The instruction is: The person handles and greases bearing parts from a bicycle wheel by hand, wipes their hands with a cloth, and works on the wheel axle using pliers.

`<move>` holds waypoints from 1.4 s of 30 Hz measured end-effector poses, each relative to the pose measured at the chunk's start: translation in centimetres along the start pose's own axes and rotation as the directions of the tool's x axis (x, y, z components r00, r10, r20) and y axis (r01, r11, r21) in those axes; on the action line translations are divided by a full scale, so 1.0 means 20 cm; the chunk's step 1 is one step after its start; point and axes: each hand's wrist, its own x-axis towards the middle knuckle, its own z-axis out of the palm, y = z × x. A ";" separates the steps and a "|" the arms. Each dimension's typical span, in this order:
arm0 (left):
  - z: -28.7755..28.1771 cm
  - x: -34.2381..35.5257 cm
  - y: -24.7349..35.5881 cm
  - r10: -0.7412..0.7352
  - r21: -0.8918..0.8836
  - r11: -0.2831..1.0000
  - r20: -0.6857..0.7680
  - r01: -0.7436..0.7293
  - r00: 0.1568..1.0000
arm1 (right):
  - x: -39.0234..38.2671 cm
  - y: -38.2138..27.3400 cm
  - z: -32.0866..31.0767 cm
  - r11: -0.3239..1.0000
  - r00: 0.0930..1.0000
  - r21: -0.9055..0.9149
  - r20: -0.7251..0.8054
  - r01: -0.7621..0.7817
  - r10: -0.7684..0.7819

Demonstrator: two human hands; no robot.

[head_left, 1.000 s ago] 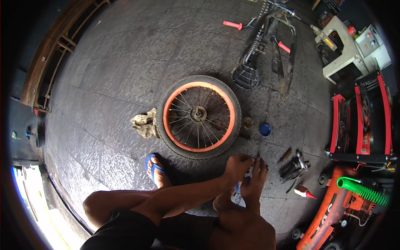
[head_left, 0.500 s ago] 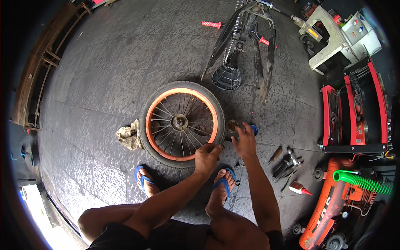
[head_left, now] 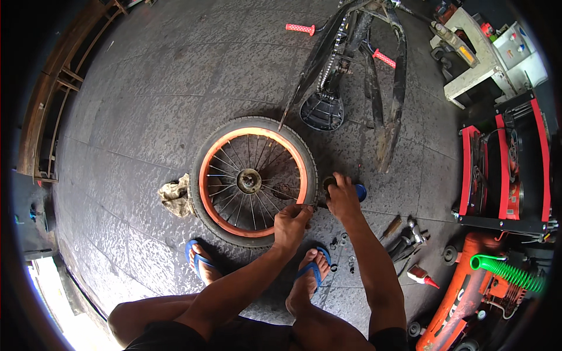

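Observation:
A bicycle wheel with an orange rim (head_left: 248, 231) lies on the floor, partly on a stained cloth (head_left: 174, 199). My left hand (head_left: 290, 228) pinches something small and dark beside the tyre's lower right. My right hand (head_left: 344, 202) has its fingers curled on a small round container (head_left: 328, 185), partly hidden under them, beside a blue round lid (head_left: 360, 193). Several small metal parts (head_left: 351, 263) lie right of my foot. Further right are a hammer (head_left: 417, 233), other hand tools and a white bottle with a red nozzle (head_left: 422, 275).
A bare bicycle frame (head_left: 357, 58) lies beyond the wheel. At right stand a red-and-black tool cart (head_left: 506, 164), an orange compressor (head_left: 456, 304) with a green coiled hose (head_left: 506, 269), and a white stool (head_left: 468, 82). A wooden bench (head_left: 50, 99) lines the left.
My hands have come apart from near my right foot: the right reached up to the container and curled onto it, the left moved to the wheel's edge. The view has also shifted.

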 end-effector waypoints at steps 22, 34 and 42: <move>0.12 0.20 0.01 -0.207 -0.087 0.971 0.153 0.222 0.966 | -0.21 0.03 0.02 -0.199 0.906 0.977 0.015 0.077 0.423; 0.26 0.22 -0.01 -0.202 -0.307 0.906 0.289 0.290 0.936 | -0.29 -0.14 -0.01 -0.415 0.926 0.875 -0.091 0.250 0.366; 0.24 0.24 0.03 -0.136 -0.230 0.954 0.247 0.194 0.960 | -0.31 -0.15 -0.17 0.908 0.871 0.419 -0.456 0.026 0.185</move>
